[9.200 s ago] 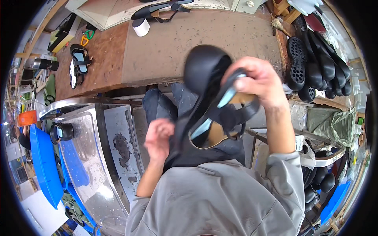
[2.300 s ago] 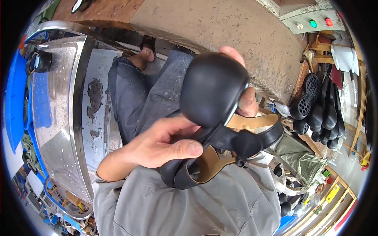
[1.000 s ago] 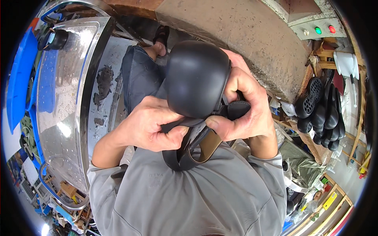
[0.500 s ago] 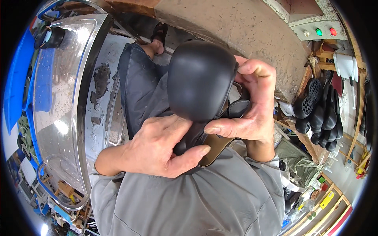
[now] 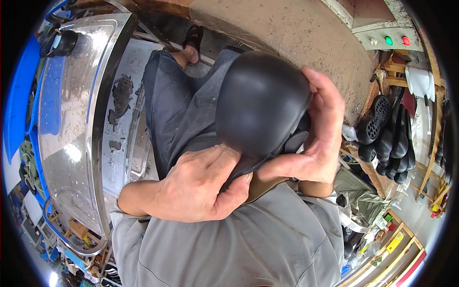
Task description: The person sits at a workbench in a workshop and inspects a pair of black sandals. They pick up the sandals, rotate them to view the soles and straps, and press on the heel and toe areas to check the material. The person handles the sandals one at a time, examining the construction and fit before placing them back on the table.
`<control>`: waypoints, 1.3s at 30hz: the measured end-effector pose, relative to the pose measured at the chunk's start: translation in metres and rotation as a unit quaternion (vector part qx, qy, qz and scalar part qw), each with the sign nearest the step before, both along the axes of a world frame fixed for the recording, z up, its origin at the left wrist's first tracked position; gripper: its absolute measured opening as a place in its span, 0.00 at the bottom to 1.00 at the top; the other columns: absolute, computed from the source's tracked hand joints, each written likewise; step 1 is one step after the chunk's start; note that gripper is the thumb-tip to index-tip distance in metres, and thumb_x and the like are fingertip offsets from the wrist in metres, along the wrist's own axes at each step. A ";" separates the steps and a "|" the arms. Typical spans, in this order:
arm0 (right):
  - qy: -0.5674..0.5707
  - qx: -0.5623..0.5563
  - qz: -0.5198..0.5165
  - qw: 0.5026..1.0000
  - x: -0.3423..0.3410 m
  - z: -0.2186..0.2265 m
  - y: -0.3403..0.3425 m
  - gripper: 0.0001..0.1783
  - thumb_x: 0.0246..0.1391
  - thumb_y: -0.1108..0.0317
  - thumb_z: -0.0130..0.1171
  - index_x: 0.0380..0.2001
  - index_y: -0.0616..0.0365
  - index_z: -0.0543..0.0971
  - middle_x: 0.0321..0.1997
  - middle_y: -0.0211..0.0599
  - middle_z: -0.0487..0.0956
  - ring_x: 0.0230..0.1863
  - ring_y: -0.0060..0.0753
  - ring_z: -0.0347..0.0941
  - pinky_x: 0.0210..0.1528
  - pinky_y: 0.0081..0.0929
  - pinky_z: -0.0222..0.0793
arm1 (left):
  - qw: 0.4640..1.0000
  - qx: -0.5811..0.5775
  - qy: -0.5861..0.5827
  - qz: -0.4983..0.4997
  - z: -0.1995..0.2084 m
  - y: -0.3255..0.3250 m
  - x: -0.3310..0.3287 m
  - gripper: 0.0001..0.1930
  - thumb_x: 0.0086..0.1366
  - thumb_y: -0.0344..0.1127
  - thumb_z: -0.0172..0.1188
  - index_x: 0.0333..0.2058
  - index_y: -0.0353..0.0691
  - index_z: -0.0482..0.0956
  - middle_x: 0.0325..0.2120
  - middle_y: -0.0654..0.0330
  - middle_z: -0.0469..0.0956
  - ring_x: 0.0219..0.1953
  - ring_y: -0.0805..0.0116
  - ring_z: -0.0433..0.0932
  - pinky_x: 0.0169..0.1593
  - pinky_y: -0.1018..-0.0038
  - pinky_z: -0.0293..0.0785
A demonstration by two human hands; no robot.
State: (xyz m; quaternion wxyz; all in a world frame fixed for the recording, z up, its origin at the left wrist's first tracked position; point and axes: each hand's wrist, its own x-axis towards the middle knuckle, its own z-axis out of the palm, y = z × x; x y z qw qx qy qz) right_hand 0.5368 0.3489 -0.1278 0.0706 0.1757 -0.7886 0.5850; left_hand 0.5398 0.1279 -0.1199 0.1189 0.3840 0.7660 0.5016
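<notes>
A black leather shoe (image 5: 265,103) is held up in front of my chest, its smooth rounded toe facing upward and large in view. My left hand (image 5: 196,179) is closed on the near left edge below the toe, thumb on the dark leather. From the right side my right hand (image 5: 320,134) curves round the shoe, fingers behind the toe and thumb below. Between the hands show a short dark strap (image 5: 295,142) and part of a tan inner surface (image 5: 262,188). The shoe's underside and the fingertips behind it are hidden.
A worn brown tabletop (image 5: 287,31) lies ahead, with a control panel (image 5: 389,40) of coloured buttons at the far right. Several black shoe soles (image 5: 394,143) sit in a bunch on the right. A scuffed clear-and-metal cover (image 5: 76,124) stands at my left.
The shoe has shifted right and closer, its toe tilting over more of the opening. My right hand moved right with it, and my left thumb drew in against the leather edge.
</notes>
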 end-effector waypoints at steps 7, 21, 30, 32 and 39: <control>-0.012 -0.038 0.169 0.985 -0.047 0.020 0.035 0.45 0.46 0.43 0.63 0.55 0.70 0.64 0.59 0.65 0.62 0.55 0.49 0.68 0.56 0.38 0.65 | 0.999 0.048 0.015 0.005 0.000 0.007 0.001 0.18 0.53 0.28 0.57 0.42 0.23 0.70 0.23 0.51 0.73 0.18 0.59 0.73 0.22 0.70 0.72; 0.070 -0.014 0.200 0.977 -0.047 0.010 0.019 0.44 0.29 0.60 0.77 0.51 0.64 0.68 0.54 0.71 0.64 0.50 0.50 0.70 0.49 0.36 0.69 | 0.985 0.030 0.161 0.054 0.008 0.012 -0.010 0.11 0.45 0.28 0.61 0.27 0.28 0.75 0.16 0.56 0.69 0.11 0.64 0.68 0.14 0.71 0.62; 0.028 -0.337 0.170 0.926 -0.038 -0.034 0.014 0.45 0.27 0.67 0.74 0.53 0.65 0.66 0.55 0.63 0.65 0.53 0.51 0.68 0.51 0.40 0.70 | 0.989 0.062 -0.128 -0.029 -0.008 -0.019 -0.009 0.32 0.43 0.42 0.75 0.43 0.28 0.73 0.35 0.49 0.75 0.34 0.60 0.75 0.39 0.71 0.70; 0.015 -0.346 0.170 0.923 -0.038 -0.035 0.013 0.45 0.28 0.66 0.74 0.54 0.64 0.65 0.55 0.65 0.64 0.52 0.51 0.69 0.50 0.39 0.71 | 0.986 0.070 -0.149 -0.005 -0.012 -0.019 -0.003 0.32 0.43 0.41 0.75 0.44 0.29 0.73 0.35 0.51 0.75 0.35 0.61 0.75 0.40 0.70 0.69; -0.002 -0.279 0.170 0.945 -0.039 -0.039 0.019 0.50 0.33 0.56 0.73 0.60 0.55 0.59 0.57 0.76 0.56 0.49 0.49 0.69 0.44 0.33 0.73 | 0.994 0.063 -0.063 0.068 -0.014 -0.008 0.007 0.24 0.46 0.33 0.72 0.41 0.29 0.75 0.29 0.54 0.75 0.28 0.64 0.74 0.31 0.73 0.71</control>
